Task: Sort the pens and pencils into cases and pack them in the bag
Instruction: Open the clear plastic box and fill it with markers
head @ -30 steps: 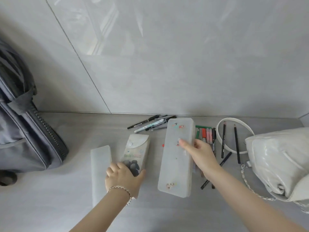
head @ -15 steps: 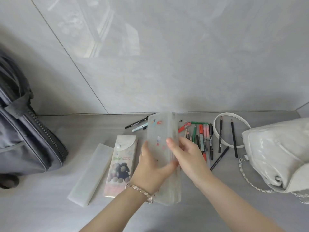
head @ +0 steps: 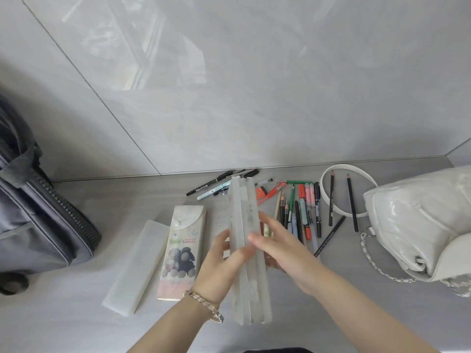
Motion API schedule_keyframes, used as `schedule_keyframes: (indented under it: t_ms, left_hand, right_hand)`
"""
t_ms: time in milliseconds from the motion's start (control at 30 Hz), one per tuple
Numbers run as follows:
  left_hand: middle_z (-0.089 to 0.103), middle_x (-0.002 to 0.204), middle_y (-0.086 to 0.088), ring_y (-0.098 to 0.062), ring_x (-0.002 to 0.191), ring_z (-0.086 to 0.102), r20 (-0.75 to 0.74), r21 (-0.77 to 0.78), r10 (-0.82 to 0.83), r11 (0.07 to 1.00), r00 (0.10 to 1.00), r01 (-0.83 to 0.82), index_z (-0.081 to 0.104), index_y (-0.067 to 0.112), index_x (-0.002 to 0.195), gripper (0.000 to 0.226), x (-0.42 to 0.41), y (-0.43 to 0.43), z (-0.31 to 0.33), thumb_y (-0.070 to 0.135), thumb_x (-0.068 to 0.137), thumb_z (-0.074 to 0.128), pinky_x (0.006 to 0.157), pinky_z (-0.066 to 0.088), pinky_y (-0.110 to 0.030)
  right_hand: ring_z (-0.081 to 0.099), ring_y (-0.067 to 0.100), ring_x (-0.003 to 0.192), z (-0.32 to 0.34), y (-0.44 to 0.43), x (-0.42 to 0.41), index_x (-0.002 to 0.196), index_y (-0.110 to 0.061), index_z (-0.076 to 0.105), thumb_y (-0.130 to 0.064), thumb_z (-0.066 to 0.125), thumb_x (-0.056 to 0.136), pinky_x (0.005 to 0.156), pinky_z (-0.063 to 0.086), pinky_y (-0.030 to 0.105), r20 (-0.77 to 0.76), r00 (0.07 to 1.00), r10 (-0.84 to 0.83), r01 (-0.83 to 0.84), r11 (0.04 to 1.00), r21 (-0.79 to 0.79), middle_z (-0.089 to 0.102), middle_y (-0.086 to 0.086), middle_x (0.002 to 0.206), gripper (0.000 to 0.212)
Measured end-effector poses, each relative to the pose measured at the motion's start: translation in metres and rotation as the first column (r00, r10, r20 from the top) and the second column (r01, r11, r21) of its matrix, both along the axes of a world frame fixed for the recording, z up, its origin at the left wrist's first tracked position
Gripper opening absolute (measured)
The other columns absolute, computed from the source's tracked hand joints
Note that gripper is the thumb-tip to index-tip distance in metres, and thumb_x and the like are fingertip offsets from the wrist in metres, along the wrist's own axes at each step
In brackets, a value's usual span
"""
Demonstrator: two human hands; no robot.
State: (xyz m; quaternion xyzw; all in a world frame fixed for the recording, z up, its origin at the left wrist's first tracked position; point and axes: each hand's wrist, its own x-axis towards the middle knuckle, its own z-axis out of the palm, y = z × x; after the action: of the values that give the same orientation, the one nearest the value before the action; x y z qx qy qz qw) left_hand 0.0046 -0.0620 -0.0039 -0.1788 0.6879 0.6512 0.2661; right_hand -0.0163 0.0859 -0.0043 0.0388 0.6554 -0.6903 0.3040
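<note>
A long translucent plastic pencil case is held on its edge above the floor, between both hands. My left hand grips its left side and my right hand its right side, thumb over the front. A printed case with a snap flap lies flat to the left, and a plain frosted case beside that. Several pens and pencils lie in a loose pile behind my right hand. More pens lie by the wall. A grey bag stands at the far left.
A white quilted handbag with a chain strap sits at the right, its white loop handle lying around two black pencils. A tiled wall closes the back of the floor.
My left hand left the printed case and joined my right hand on the translucent case. Together they lifted it off the floor and turned it from flat onto its edge.
</note>
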Motion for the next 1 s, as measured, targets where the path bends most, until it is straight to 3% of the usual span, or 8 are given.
schedule_keyframes:
  t_ms: [200, 333, 500, 600, 667, 733, 833, 1000]
  left_hand:
    - [0.062, 0.124, -0.008, -0.021, 0.116, 0.059, -0.112, 0.105, -0.141, 0.983, 0.984, 0.152, 0.051, 0.025, 0.129, 0.065, -0.002, -0.005, 0.001, 0.036, 0.066, 0.065, 0.097, 0.048, -0.046]
    - [0.068, 0.098, 0.017, -0.003, 0.098, 0.064, -0.241, -0.164, -0.134, 0.982, 0.961, 0.095, 0.054, 0.039, 0.117, 0.073, 0.0, -0.001, 0.007, 0.055, 0.047, 0.063, 0.079, 0.054, -0.018]
    - [0.065, 0.075, 0.03, 0.004, 0.08, 0.062, -0.279, -0.316, -0.15, 0.947, 0.948, 0.057, 0.05, 0.049, 0.079, 0.041, 0.0, 0.002, 0.019, 0.059, 0.039, 0.059, 0.061, 0.047, -0.005]
    - [0.06, 0.073, 0.025, 0.003, 0.078, 0.06, -0.272, -0.397, -0.188, 0.915, 0.944, 0.067, 0.042, 0.049, 0.074, 0.041, 0.002, 0.003, 0.02, 0.062, 0.037, 0.055, 0.059, 0.045, -0.002]
    - [0.06, 0.081, 0.023, 0.0, 0.079, 0.062, -0.269, -0.339, -0.164, 0.938, 0.949, 0.066, 0.049, 0.048, 0.083, 0.049, 0.001, 0.001, 0.019, 0.06, 0.037, 0.057, 0.061, 0.047, -0.005]
    - [0.068, 0.09, 0.011, -0.01, 0.079, 0.066, -0.19, -0.132, -0.043, 0.991, 0.981, 0.018, 0.062, 0.033, 0.107, 0.069, -0.002, -0.011, 0.013, 0.053, 0.04, 0.061, 0.07, 0.052, -0.018]
    - [0.064, 0.118, -0.018, -0.032, 0.107, 0.06, 0.148, 0.268, 0.171, 0.941, 0.974, -0.206, 0.057, 0.007, 0.124, 0.078, -0.006, -0.037, -0.002, 0.05, 0.058, 0.062, 0.102, 0.041, -0.051]
    - [0.064, 0.118, -0.02, -0.034, 0.107, 0.063, 0.252, 0.27, 0.286, 0.897, 0.925, -0.351, 0.062, 0.006, 0.117, 0.045, -0.005, -0.05, -0.024, 0.027, 0.081, 0.046, 0.095, 0.046, -0.054]
  right_hand:
    - [0.064, 0.011, 0.1, 0.003, 0.0, 0.0, 0.131, -0.04, 0.036, -0.048, 0.07, 0.057, 0.087, 0.051, 0.027, -0.007, 0.999, -0.032, 0.032, 0.995, 0.089, 0.065, 0.004, 0.109, 0.082]
    - [0.062, 0.001, 0.099, 0.01, 0.0, -0.002, 0.125, -0.036, 0.045, -0.038, 0.064, 0.067, 0.088, 0.05, 0.025, -0.027, 0.999, 0.044, -0.039, 0.986, 0.162, 0.067, -0.009, 0.106, 0.06]
    - [0.064, 0.008, 0.091, 0.017, 0.001, 0.002, 0.112, -0.027, 0.052, -0.017, 0.054, 0.085, 0.079, 0.052, 0.027, -0.157, 0.983, 0.096, -0.054, 0.966, 0.252, 0.068, 0.0, 0.104, 0.029]
    - [0.062, 0.002, 0.076, 0.016, -0.001, 0.007, 0.13, -0.038, 0.029, -0.017, 0.047, 0.088, 0.068, 0.049, 0.02, -0.283, 0.947, 0.153, -0.049, 0.937, 0.345, 0.069, -0.017, 0.088, 0.051]
    - [0.059, 0.003, 0.066, 0.013, 0.001, 0.008, 0.137, -0.042, 0.009, -0.017, 0.046, 0.092, 0.063, 0.045, 0.015, -0.303, 0.935, 0.183, -0.066, 0.931, 0.359, 0.067, -0.016, 0.075, 0.063]
    - [0.061, 0.007, 0.063, 0.013, 0.008, 0.005, 0.146, -0.028, 0.011, -0.014, 0.041, 0.096, 0.066, 0.046, 0.019, -0.278, 0.96, 0.033, 0.048, 0.96, 0.277, 0.064, -0.005, 0.072, 0.059]
    - [0.07, 0.002, 0.068, 0.009, 0.02, 0.0, 0.144, -0.019, 0.022, -0.006, 0.027, 0.099, 0.065, 0.047, 0.006, -0.147, 0.954, -0.261, 0.274, 0.959, 0.077, 0.072, -0.001, 0.078, 0.047]
    - [0.068, -0.003, 0.084, -0.001, 0.015, 0.005, 0.144, -0.03, 0.016, -0.013, 0.031, 0.099, 0.081, 0.046, 0.009, -0.202, 0.962, -0.186, 0.231, 0.945, 0.233, 0.073, 0.001, 0.09, 0.051]
